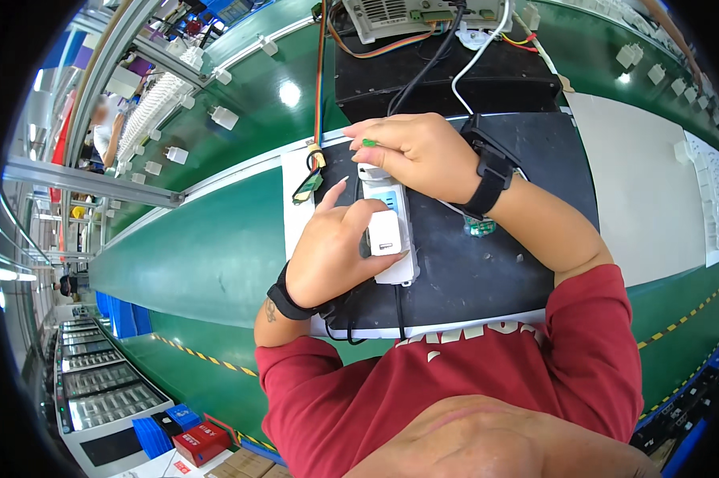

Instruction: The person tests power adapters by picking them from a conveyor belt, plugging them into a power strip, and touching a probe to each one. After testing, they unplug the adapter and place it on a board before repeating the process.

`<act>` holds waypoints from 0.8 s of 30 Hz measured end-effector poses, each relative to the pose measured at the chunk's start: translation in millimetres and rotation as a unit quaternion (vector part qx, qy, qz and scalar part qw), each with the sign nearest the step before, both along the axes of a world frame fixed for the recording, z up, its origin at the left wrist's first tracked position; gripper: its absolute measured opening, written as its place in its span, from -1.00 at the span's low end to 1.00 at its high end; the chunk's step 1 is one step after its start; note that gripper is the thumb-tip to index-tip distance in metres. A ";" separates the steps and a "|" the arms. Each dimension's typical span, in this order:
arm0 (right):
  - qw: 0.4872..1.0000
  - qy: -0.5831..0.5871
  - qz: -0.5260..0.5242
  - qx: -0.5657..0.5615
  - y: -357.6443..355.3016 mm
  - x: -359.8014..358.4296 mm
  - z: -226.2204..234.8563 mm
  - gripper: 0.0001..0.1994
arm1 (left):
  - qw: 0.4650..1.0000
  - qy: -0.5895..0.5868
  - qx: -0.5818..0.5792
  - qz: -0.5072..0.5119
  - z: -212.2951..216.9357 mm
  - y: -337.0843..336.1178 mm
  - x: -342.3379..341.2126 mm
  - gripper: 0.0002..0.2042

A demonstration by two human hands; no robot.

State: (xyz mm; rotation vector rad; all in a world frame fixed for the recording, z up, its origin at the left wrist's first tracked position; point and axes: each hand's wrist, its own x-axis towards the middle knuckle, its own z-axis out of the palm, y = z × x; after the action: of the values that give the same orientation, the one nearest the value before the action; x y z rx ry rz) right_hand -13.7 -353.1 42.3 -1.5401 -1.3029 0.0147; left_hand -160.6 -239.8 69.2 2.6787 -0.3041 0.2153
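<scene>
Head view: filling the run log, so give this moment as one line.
left hand: holds white adapter on power strip | right hand: pinches green connector | surface: black mat

Factory assembly line, electronics: long green conveyor belt point(216, 247) carrying spaced white adapters point(224, 117), aluminium frame rails point(88, 182) alongside, black bench mat point(471, 271) at workstation, test unit point(423, 14) with ribbon and loose wires at bench head, blue parts bins point(124, 317) on floor, another worker point(103, 127) further down line, yellow-black hazard tape point(204, 358) on belt edge
</scene>
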 end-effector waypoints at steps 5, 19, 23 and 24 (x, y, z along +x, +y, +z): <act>0.995 -0.085 -0.030 0.043 0.1 -7.9 -7.4 -0.87 | 0.997 -0.029 -0.064 0.025 18.1 -1.9 -7.2 -0.60; 0.970 -0.125 -0.024 -0.208 -79.6 0.5 47.0 -0.50 | 0.918 -0.185 0.160 0.311 29.4 149.8 94.2 -0.62; 0.954 -0.091 -0.106 -0.265 -126.3 98.3 70.4 -0.66 | 0.816 -0.085 0.445 0.359 -27.2 204.2 154.5 -0.82; 0.952 -0.001 -0.169 -0.255 -133.7 134.1 70.6 -0.67 | 0.801 -0.095 0.475 0.351 -39.0 213.0 167.9 -0.87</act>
State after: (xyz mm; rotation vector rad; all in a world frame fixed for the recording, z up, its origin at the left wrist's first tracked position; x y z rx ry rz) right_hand 120.4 -486.8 112.9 -2.1911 -1.0659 0.1415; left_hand 7.3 -26.9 30.2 3.6508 0.7773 0.7152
